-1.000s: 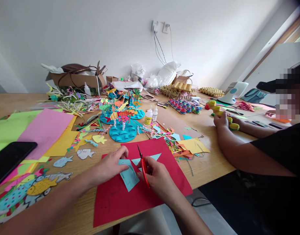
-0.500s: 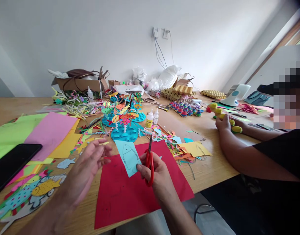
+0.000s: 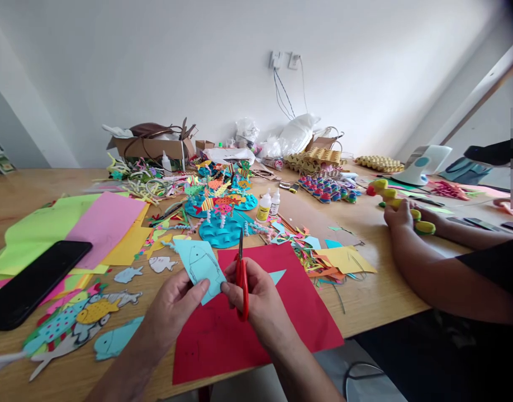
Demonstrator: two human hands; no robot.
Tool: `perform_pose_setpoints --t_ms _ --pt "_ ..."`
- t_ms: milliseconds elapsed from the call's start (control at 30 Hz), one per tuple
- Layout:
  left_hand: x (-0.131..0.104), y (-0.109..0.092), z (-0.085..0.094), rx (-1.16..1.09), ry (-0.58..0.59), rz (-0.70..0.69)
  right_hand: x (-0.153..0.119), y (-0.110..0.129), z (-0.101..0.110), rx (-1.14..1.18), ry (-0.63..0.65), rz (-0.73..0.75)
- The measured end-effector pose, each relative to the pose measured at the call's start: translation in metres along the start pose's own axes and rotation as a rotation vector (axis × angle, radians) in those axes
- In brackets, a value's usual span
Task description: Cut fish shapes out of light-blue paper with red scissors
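Observation:
A light blue piece of paper [image 3: 200, 262] with a fish drawn on it in dark line is held over a red sheet [image 3: 277, 318]. My left hand [image 3: 179, 298] pinches its lower left edge between thumb and fingers. With red-handled scissors [image 3: 242, 279] in its grip, blades pointing up, my right hand [image 3: 254, 293] also touches the paper's right edge with thumb and fingertip. A small light blue scrap [image 3: 278, 276] lies on the red sheet. Left of my left forearm is a cut-out blue fish [image 3: 118, 338], partly hidden by the arm.
Paper fish [image 3: 98, 310], a black phone [image 3: 38, 285] and coloured sheets [image 3: 105, 229] lie left. Behind stand a blue base [image 3: 218, 231] with decorated fish and glue bottles [image 3: 264, 206]. At right, a co-worker's hands [image 3: 399, 215] hold a yellow-green segmented craft piece [image 3: 390, 196].
My left hand has come rightward and taken hold of the blue paper, which has shifted slightly left with the scissors. The view has turned a little left.

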State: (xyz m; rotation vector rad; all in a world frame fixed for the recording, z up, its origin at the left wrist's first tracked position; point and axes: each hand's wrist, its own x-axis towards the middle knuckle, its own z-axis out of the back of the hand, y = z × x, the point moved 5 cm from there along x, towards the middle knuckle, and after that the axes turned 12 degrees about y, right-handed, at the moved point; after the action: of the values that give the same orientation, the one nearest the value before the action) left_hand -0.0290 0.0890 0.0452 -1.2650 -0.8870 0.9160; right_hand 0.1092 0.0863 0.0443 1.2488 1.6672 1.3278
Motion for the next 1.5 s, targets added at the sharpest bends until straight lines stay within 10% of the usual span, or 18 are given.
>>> perform_pose_setpoints --t_ms 167,367,900,1500 --pt "0.001 -0.007 -0.008 -0.039 0.040 0.006 0.001 0.007 -0.003 -0.019 0.025 0.010" --pt "-0.005 -0.001 -0.001 -0.154 -0.177 -0.042 -0.010 -0.006 -0.008 0.033 -0.045 -0.025" --pt "-0.011 0.008 -0.005 -0.151 -0.002 0.058 -0.007 0.010 -0.010 -0.008 0.064 0.054" --pt "-0.018 0.001 0.010 0.048 -0.154 0.001 0.002 0.010 -0.015 -0.052 0.063 0.110"
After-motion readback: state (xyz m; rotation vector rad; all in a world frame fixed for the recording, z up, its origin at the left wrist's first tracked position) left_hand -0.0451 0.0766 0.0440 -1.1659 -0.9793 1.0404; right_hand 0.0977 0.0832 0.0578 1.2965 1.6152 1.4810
